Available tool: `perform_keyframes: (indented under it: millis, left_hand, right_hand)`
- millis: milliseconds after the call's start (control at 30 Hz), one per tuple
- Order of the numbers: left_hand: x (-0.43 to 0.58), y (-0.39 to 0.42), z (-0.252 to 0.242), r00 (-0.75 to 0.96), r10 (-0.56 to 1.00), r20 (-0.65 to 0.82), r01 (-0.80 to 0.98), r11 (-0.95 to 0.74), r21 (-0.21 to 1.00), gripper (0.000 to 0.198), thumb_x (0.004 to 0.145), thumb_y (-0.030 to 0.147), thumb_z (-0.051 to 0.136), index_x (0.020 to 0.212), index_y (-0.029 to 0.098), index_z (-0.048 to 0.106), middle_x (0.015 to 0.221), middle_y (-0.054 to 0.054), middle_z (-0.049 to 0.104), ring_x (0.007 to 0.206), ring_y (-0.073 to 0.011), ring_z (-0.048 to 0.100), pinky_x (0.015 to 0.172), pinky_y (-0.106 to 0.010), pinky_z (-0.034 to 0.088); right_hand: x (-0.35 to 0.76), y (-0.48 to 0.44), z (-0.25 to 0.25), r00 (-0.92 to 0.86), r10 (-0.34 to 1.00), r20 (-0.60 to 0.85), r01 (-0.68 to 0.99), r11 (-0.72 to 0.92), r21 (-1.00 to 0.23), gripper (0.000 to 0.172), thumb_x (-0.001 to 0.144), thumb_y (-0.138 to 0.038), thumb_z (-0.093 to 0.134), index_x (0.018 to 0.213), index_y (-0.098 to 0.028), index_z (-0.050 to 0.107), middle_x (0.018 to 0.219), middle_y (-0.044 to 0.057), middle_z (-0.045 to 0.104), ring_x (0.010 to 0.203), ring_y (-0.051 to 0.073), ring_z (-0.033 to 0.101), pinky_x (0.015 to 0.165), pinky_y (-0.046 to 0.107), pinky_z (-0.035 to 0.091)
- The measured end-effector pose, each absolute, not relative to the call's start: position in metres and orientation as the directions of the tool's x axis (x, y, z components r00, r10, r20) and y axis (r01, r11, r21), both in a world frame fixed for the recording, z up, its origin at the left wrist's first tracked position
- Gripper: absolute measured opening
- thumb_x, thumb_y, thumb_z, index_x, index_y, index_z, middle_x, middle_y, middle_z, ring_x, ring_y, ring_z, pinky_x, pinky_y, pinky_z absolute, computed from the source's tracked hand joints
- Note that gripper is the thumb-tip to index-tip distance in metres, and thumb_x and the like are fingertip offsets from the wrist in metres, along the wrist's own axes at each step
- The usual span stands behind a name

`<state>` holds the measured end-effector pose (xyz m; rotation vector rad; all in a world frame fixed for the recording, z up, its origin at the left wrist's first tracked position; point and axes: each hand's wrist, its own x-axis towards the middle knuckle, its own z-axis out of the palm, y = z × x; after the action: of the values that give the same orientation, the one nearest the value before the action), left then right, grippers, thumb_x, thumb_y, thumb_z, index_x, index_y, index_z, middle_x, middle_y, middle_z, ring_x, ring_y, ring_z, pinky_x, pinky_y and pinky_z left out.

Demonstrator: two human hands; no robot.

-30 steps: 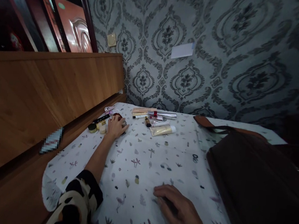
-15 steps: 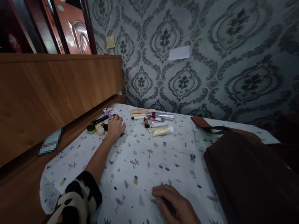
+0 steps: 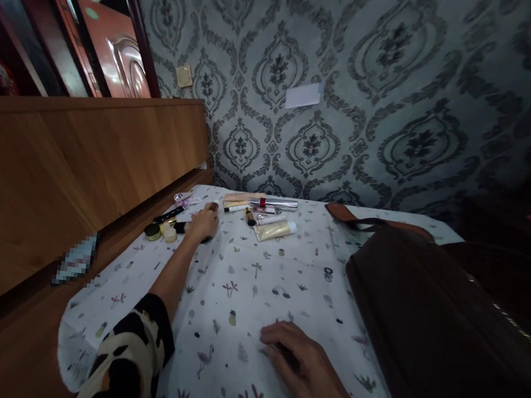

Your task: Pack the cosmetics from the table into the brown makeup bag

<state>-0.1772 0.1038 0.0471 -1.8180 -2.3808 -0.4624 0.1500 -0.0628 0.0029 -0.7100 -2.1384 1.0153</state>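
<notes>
My left hand [image 3: 204, 222] reaches far across a white patterned cloth [image 3: 242, 300] and is curled over a small dark item among scattered cosmetics; what it grips is mostly hidden. Left of it lie a small dark jar [image 3: 152, 231], a pale round pot [image 3: 170, 235] and a black pencil [image 3: 168, 214]. To its right lie a cream tube [image 3: 275, 230], a silver tube [image 3: 277, 203] and a white pen [image 3: 235, 207]. My right hand [image 3: 297, 363] rests on the cloth near me, fingers loosely bent and apart, holding nothing.
A large dark brown leather bag [image 3: 434, 332] with a strap [image 3: 365, 220] covers the right side of the cloth. A wooden headboard and ledge [image 3: 78, 168] run along the left. Patterned wallpaper [image 3: 357, 94] stands behind. A small ring [image 3: 328, 274] lies mid-cloth.
The view has shifted slightly rightward and down. My left hand has edged a little away among the cosmetics, staying curled. My right hand has barely moved.
</notes>
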Motion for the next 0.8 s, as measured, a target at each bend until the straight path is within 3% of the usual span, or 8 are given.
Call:
perform_keyframes:
  millis: [167,333,467,667,800]
  left_hand:
    - [-0.151,0.102,0.044,-0.239,0.913,0.332,0.966,0.19,0.175,0.032,0.097,0.038,0.059,0.121,0.017,0.061,0.12,-0.009,0.065,0.103,-0.021,0.065,0.09,-0.043,0.055]
    - [-0.144,0.109,0.038,-0.37,0.844,0.389,0.929,0.335,0.159,0.038,0.097,0.04,0.058,0.127,0.017,0.058,0.13,-0.011,0.06,0.119,-0.0262,0.058,0.101,-0.051,0.048]
    - [-0.145,0.112,0.031,-0.421,0.841,0.34,0.907,0.401,0.132,0.038,0.095,0.039,0.061,0.125,0.016,0.059,0.128,-0.01,0.061,0.115,-0.0257,0.061,0.098,-0.05,0.051]
    - [-0.147,0.096,0.036,-0.289,0.911,0.294,0.957,0.264,0.124,0.037,0.095,0.036,0.062,0.126,0.016,0.058,0.125,-0.01,0.062,0.111,-0.0247,0.062,0.096,-0.048,0.052]
    - [-0.145,0.075,0.043,-0.153,0.937,0.313,0.983,0.112,0.147,0.027,0.093,0.026,0.058,0.12,0.024,0.06,0.122,-0.006,0.065,0.116,-0.0233,0.058,0.1,-0.038,0.045]
  right_hand:
    - [0.15,-0.064,0.005,-0.636,0.7,0.325,0.185,0.548,-0.816,0.024,0.097,-0.027,0.043,0.095,-0.019,0.066,0.099,0.009,0.069,0.095,0.021,0.064,0.085,0.038,0.054]
    - [0.15,-0.065,0.007,-0.635,0.714,0.296,0.207,0.526,-0.825,0.022,0.095,-0.024,0.044,0.096,-0.019,0.065,0.098,0.007,0.068,0.094,0.02,0.064,0.086,0.039,0.054]
    - [0.151,-0.064,0.003,-0.642,0.702,0.309,0.206,0.546,-0.812,0.021,0.095,-0.023,0.043,0.097,-0.019,0.064,0.099,0.007,0.067,0.096,0.019,0.063,0.088,0.038,0.053]
    - [0.151,-0.064,0.001,-0.63,0.687,0.363,0.191,0.59,-0.784,0.022,0.096,-0.02,0.043,0.099,-0.018,0.064,0.097,0.007,0.067,0.093,0.019,0.063,0.085,0.036,0.052]
    - [0.151,-0.064,0.005,-0.637,0.682,0.361,0.192,0.593,-0.782,0.02,0.093,-0.015,0.044,0.096,-0.018,0.064,0.096,0.007,0.068,0.091,0.019,0.063,0.083,0.035,0.052]
